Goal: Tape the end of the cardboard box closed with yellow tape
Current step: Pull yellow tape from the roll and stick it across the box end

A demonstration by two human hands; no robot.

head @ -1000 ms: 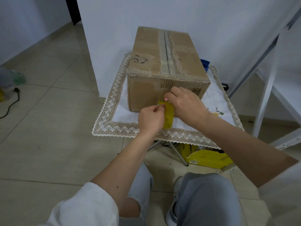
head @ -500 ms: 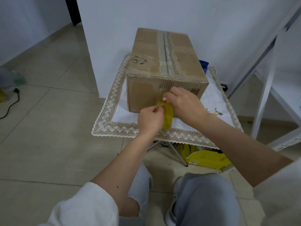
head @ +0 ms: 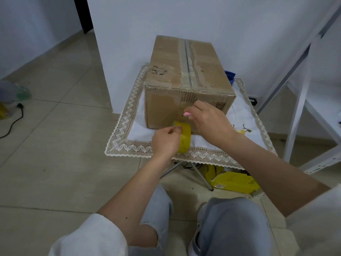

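On the small folding table with the white lace-edged cloth (head: 127, 143), head view, 1 brown rectangular cardboard box (head: 186, 78) sits with its near end face toward the person. Old clear tape runs along the centre seam of the box top. The far side of the box is close to the white wall (head: 184, 17).

Just in front of the lower part of the near end face, the roll of yellow adhesive tape (head: 184, 140) is held on edge above the cloth. The left hand (head: 165, 140) is closed around the roll, thumb and fingertips pinched together at its upper edge. Whether a loose tape end sits between them cannot be told.

The right hand (head: 210, 121) is raised just beside the roll, in front of the end face. Its thumb and forefinger are drawn together near a pink-painted nail; what they pinch, if anything, cannot be told. Contact between the right hand and the box is unclear.

Under the table, on the beige tiled floor (head: 55, 163), lies 1 yellow carton (head: 234, 182) beside the metal table legs. The person's 2 knees in light blue trousers occupy the lower frame. At far left, 1 black cable (head: 13, 122) lies on the tiles.
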